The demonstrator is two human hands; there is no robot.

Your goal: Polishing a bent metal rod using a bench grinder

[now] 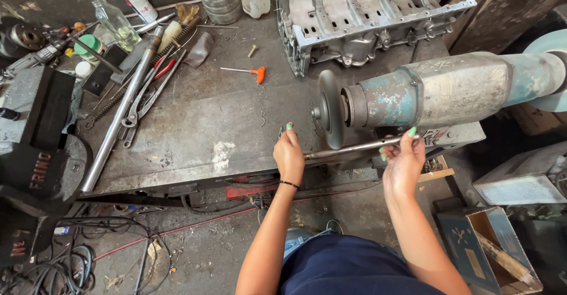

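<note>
Two bare hands hold one long thin grey metal rod level, by the front edge of the dirty grey metal table. The left hand is closed around the rod's left end. The right hand is closed on it further right, with the fingertips pinching on top. So both grips are clamped on the rod, well apart from each other.

The rod runs just under the dark round grinding wheel of the big blue and grey grinder motor, which sits at the right side of the table. From this view one cannot tell if the rod touches the wheel.

The rod looks hard and stiff, and it should not bend. It looks light enough for two hands, but smooth metal can be slippery. Holding it on both sides of the wheel, with the fingers away from the wheel, looks like the best way to keep it steady.

A silver engine case stands at the back edge. A small tool with an orange handle lies near the middle. A long shiny steel pipe and some pliers lie toward the left side, beside a big dark vise.
</note>
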